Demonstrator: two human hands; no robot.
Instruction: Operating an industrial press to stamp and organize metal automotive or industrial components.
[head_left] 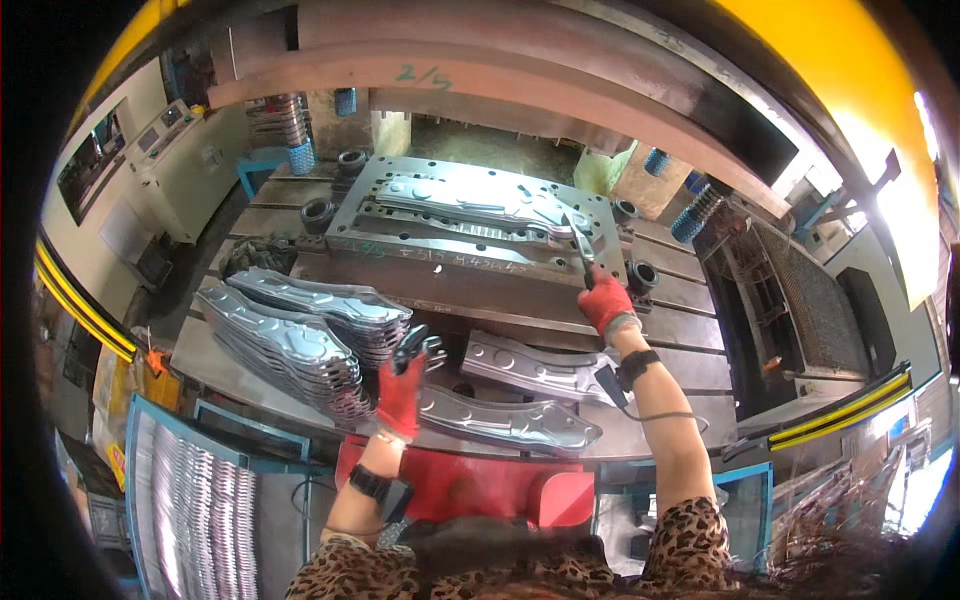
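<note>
My right hand (607, 303), in a red glove, is closed round the handle of metal tongs (580, 240). Their tip reaches the right end of a long stamped metal part (470, 200) lying on the lower die (350, 215); whether they grip it, I cannot tell. My left hand (402, 385), in a red glove with dark fingertips, has its fingers apart and holds nothing visible. It hovers near stacked stamped parts (285, 345) and the left end of a loose stamped part (510, 422). Another loose part (535, 368) lies behind that one, partly under my right forearm.
A second stack (330, 300) of parts stands behind the first on the press bed (690, 345). Overhead hangs the press's upper block (480, 70). Guide posts (318, 212) rise by the die. A red box-like piece (470, 485) and a blue-framed rack (190, 480) are near me.
</note>
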